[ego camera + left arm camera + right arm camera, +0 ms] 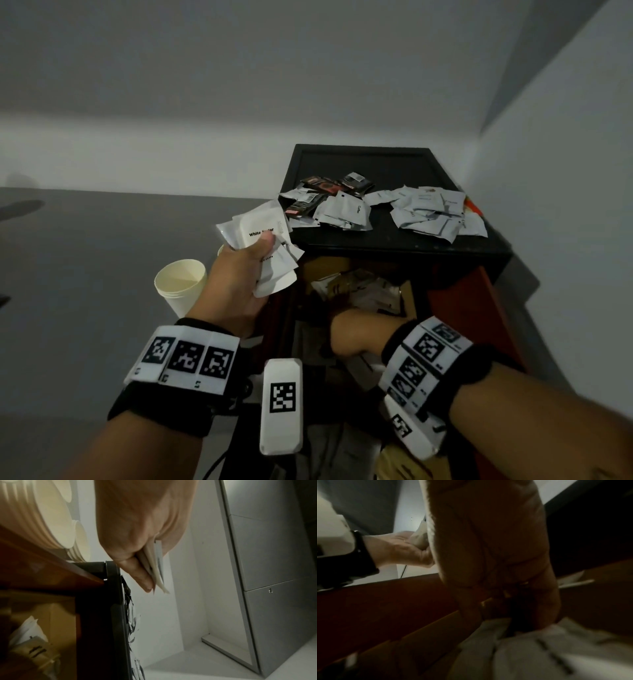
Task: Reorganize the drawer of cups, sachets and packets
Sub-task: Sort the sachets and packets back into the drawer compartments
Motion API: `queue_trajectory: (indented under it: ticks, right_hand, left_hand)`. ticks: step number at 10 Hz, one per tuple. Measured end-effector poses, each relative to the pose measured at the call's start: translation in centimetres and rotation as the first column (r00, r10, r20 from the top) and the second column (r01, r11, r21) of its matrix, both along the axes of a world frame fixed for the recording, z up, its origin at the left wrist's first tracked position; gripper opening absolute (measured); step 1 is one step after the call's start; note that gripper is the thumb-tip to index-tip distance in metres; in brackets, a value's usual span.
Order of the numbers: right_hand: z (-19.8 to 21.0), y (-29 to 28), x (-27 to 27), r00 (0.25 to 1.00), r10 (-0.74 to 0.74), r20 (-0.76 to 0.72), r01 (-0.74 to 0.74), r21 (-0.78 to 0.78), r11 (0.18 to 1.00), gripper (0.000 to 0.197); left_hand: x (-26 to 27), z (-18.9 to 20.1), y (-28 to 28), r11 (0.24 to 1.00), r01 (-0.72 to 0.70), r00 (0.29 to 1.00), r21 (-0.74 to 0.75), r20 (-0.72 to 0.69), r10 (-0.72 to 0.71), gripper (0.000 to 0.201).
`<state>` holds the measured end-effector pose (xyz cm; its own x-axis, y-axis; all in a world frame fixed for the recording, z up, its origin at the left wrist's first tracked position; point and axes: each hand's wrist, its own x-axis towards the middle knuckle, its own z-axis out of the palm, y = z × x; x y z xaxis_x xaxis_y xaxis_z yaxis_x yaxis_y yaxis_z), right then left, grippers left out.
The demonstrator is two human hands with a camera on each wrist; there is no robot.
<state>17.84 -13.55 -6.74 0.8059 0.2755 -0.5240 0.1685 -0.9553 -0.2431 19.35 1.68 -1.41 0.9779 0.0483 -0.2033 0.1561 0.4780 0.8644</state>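
your left hand [236,284] pinches a bunch of white sachets [263,246], while your right hand [352,332] reaches into the drawer [479,308], its fingers hidden, grip untellable.

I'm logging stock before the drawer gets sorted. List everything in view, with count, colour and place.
white sachets in hand: a bunch, count unclear, white, one printed "White Sugar", gripped in the left hand.
sachet piles: many, mostly white, some dark, loose on the black tray.
black tray: one, black, on top of the unit above the drawer.
paper cups: at least two stacks, cream, left of the drawer.
drawer: one, reddish-brown, open, holding white and tan packets.
left hand: raised beside the tray, thumb on the sachets.
right hand: reaching down into the drawer; fingers hidden, grip unclear.
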Motion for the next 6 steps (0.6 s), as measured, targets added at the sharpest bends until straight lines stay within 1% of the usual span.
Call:
queue_trajectory:
  ticks: [1,2,3,4,5,6]
  right_hand:
    - [-0.8,1.4,-1.0,0.986,-0.134,0.104,0.113,0.187,0.976,0.032]
    - [-1.3,2.5,-1.6,0.973,-0.231,0.006,0.219,0.299,0.929,0.038]
    - [-3.0,3.7,-0.9,0.867,-0.47,-0.164,0.496,0.375,0.783,0.043]
    - [-2.1,4.3,-1.2,0.931,-0.344,-0.119,0.358,0.122,0.926,0.042]
    - [-1.9,4.4,-1.0,0.964,-0.266,-0.015,0.265,0.162,0.95,0.041]
    - [-1.2,3.7,-0.8,0.961,-0.274,-0.042,0.276,0.24,0.931,0.036]
  left_hand:
    - [-0.1,0.3,0.2,1.0,-0.003,1.0,-0.005,-0.007,0.003,0.013]
    - [-0.3,0.4,0.4,1.0,0.006,1.0,-0.022,-0.024,-0.007,0.017]
    - [-0.5,0.5,0.5,1.0,0.014,1.0,-0.025,-0.013,-0.014,0.023]
    - [-0.6,0.4,0.6,0.999,0.028,1.0,-0.034,-0.014,-0.028,0.028]
    - [-0.6,0.4,0.7,0.999,0.024,0.999,-0.036,-0.03,-0.025,0.027]
    - [-0.8,0.5,0.9,0.999,0.025,0.999,-0.046,-0.032,-0.026,0.025]
